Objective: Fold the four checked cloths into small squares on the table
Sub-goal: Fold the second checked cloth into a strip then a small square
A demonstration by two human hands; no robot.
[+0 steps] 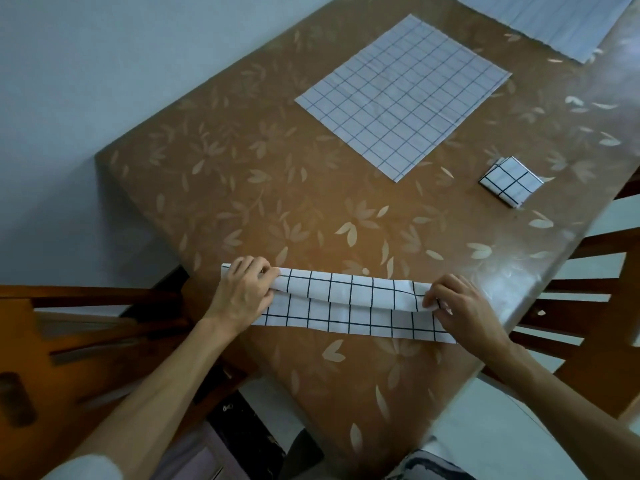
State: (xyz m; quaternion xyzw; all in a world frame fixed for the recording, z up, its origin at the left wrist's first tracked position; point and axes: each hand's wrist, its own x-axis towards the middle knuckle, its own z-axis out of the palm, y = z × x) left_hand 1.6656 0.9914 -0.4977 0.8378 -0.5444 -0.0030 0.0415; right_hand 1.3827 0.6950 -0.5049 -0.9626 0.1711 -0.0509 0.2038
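Observation:
A white cloth with a black check lies as a long strip [349, 308] across the near part of the brown table [242, 188]. My left hand [242, 292] pinches its left end, and my right hand [460, 304] pinches its right end, both holding the upper layer, which is curled over the lower one. A flat checked cloth [401, 95] is spread out in the middle of the table. To its right sits a small folded checked square [509, 180]. Another spread cloth [554, 22] is cut off at the far right corner.
The table has a glossy leaf-patterned cover. Wooden chairs stand at the left [69, 341] and at the right [595, 306] of the table. A pale wall [86, 81] runs along the table's left side.

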